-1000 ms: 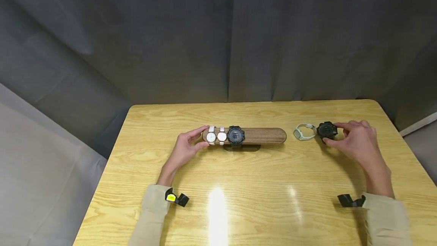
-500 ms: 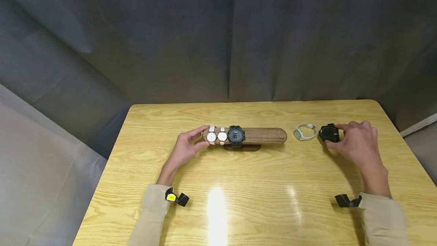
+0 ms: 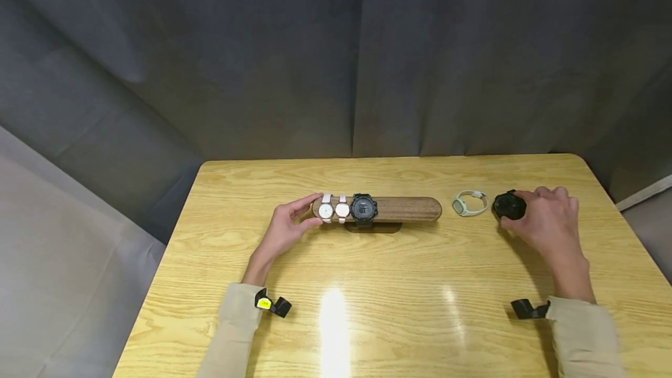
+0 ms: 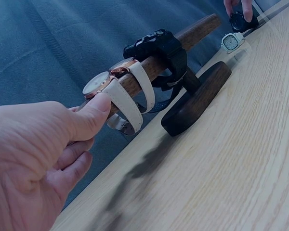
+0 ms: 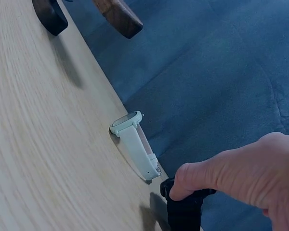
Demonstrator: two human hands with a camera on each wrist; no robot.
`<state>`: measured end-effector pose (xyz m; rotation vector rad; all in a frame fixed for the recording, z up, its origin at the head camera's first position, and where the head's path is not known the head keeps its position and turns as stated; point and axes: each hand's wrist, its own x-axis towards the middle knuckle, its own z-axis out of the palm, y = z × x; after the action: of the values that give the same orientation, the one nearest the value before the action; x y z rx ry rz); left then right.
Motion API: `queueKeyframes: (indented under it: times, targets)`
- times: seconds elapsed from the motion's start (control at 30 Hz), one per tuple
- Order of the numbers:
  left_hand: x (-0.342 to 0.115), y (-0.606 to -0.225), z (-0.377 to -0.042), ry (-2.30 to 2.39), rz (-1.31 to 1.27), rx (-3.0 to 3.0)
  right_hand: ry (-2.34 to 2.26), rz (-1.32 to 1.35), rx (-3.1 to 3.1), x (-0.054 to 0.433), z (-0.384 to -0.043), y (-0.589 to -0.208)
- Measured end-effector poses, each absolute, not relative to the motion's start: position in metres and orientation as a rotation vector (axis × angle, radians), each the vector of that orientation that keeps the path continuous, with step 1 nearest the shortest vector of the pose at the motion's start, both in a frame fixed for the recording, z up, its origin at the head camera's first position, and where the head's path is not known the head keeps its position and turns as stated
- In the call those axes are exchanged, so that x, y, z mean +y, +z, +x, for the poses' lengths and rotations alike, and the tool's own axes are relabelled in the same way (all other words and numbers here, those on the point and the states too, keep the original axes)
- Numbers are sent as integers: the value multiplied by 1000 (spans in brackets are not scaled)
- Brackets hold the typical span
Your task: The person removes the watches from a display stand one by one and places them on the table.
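1. Left of centre, the left hand (image 3: 286, 226) grips a wooden stand (image 3: 406, 209) at its left end, thumb against a white watch (image 3: 325, 210).
2. At right, the right hand (image 3: 548, 219) pinches a black watch (image 3: 509, 207).
3. Between them, a pale watch (image 3: 459, 207) sits near the stand's right end, a gap separating them.
4. Table surface (image 3: 409, 308) stretches below to the frame's bottom.

Three watches (image 3: 342, 210) are sitting left on stand (image 3: 409, 209), by your left hand (image 3: 284, 230) | fourth watch (image 3: 459, 207) is lying on table (image 3: 399, 279), right of it | your right hand (image 3: 552, 223) is holding fifth watch (image 3: 508, 207) beyond
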<state>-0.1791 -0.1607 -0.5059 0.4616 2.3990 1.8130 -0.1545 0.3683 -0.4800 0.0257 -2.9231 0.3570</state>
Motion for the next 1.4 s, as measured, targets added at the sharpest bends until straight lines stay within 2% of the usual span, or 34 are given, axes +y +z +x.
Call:
queueKeyframes:
  times: [0.77, 1.13, 1.4]
  targets:
    - [-159, -504, -180, 1816, 454, 2391, 444, 54, -2954, 377, -153, -487]
    - [-160, -506, -180, 1826, 457, 2382, 890, 335, -2647, 355, -157, -485]
    - [-160, -506, -179, 1816, 463, 2394, 1376, 234, -2631, 331, -156, -486]
